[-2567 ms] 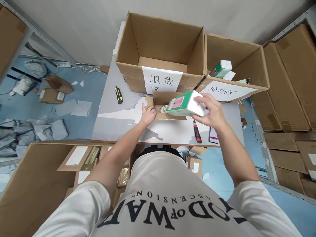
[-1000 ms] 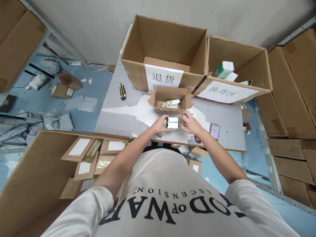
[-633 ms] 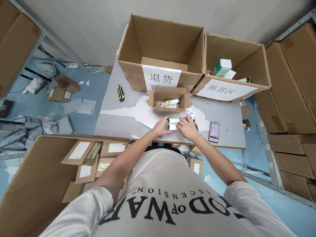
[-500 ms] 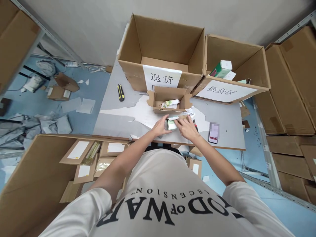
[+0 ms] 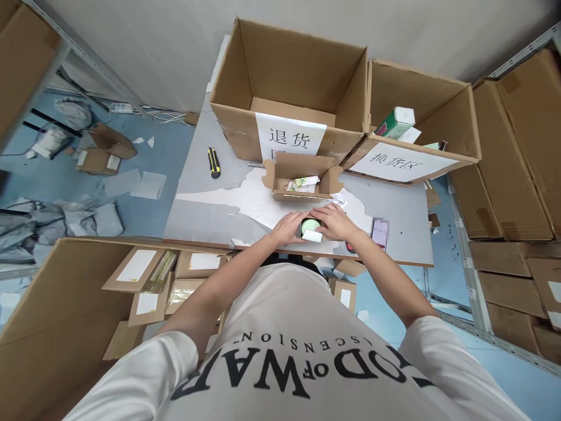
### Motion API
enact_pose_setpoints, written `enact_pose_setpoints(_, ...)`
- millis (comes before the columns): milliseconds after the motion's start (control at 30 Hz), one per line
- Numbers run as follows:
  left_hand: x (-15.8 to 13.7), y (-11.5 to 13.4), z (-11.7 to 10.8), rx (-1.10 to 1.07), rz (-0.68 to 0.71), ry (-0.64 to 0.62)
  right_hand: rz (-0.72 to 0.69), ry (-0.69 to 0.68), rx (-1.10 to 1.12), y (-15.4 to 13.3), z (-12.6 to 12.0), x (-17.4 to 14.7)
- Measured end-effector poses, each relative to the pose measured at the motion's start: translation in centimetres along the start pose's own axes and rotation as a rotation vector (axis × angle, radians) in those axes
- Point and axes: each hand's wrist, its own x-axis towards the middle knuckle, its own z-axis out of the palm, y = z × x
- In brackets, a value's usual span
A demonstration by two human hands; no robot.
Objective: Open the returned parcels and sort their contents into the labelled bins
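Between my hands, near the table's front edge, is a small box (image 5: 312,235) with its end flap raised and a round pale green item (image 5: 310,225) showing inside. My left hand (image 5: 288,228) is closed around the box's left side. My right hand (image 5: 333,222) wraps over its right side, fingers reaching the top. Just beyond my hands stands an opened cardboard carton (image 5: 298,197) with printed paper (image 5: 303,184) in it. Crumpled white paper (image 5: 346,200) lies beside my right hand.
A large open box (image 5: 236,137) and a second one (image 5: 451,146), holding a green-white box (image 5: 398,121), stand behind, both with paper signs. A yellow-black utility knife (image 5: 214,162) lies left. A phone (image 5: 379,233) lies right. A big carton of parcels (image 5: 39,292) is at front left.
The small box has turned and shifted slightly right, and its round green content now shows. My right hand has moved from the box's top to grip its right side.
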Motion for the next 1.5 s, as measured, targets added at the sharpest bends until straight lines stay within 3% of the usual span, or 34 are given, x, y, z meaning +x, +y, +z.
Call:
enact_pose_setpoints(200,0.0,0.2,0.1,-0.045,-0.025,0.026,-0.112,0.081,0.002,-0.1,-0.8,-1.0)
enact_pose_setpoints(367,0.5,0.1,-0.2,-0.046,-0.055,0.012,-0.239,-0.033,-0.05,-0.8,-0.4,-0.5)
enact_pose_setpoints(500,0.7,0.0,-0.3,-0.051,-0.036,0.01,-0.233,-0.086,-0.067,-1.2,-0.1,0.5)
enact_pose_setpoints(800,0.9,0.0,0.2,-0.053,-0.037,0.021,-0.311,-0.186,-0.339,-2.4,-0.8,2.3)
enact_pose_setpoints(1000,0.9,0.0,0.8,-0.063,-0.122,0.043,-0.372,-0.244,-0.305,-3.0,-3.5,3.0)
enact_pose_setpoints(1200,0.7,0.4,0.5,-0.128,-0.142,0.07,-0.253,-0.114,-0.216,-3.1,-10.9,0.0)
enact_pose_setpoints(1333,0.6,0.2,0.6,-0.219,-0.2,0.12,-0.07,0.092,-0.052,-2.0,-15.2,-4.5)
enact_pose_setpoints(1400,0.6,0.1,0.7,-0.285,-0.203,0.154,0.026,0.254,0.072,-1.0,-15.7,-6.9)
enact_pose_setpoints(1500,0.5,0.3,0.5,-0.318,-0.222,0.173,0.169,0.551,0.347,0.5,-13.3,-9.4)
